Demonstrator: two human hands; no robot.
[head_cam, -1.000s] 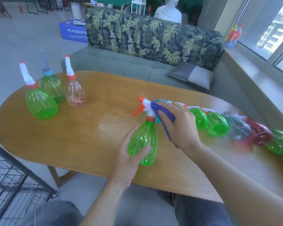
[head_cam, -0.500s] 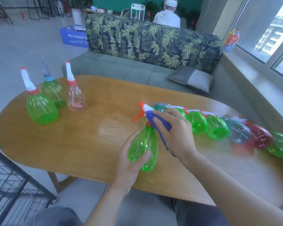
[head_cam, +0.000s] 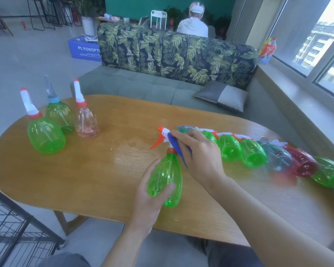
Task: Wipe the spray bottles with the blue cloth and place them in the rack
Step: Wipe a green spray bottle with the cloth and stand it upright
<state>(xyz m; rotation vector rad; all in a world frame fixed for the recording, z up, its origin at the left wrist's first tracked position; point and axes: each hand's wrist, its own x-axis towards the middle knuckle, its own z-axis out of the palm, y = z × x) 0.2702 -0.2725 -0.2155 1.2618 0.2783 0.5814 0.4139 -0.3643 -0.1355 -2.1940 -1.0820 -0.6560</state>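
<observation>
Your left hand [head_cam: 148,191] curls around the lower body of a green spray bottle [head_cam: 166,178], holding it tilted over the wooden desk [head_cam: 85,180]. Your right hand [head_cam: 199,157] pinches the blue cloth [head_cam: 176,146] against the bottle's neck and white trigger head. To your right, a row of bottles [head_cam: 253,155] lies on its side. 3 upright bottles [head_cam: 60,120] stand at the far left. The black wire rack [head_cam: 14,234] sits at lower left, beside the desk.

The left hand [head_cam: 152,191] wraps its fingers [head_cam: 169,186] around something from below. The right hand [head_cam: 199,157] reaches across with its fingers bent, pinching something.
</observation>
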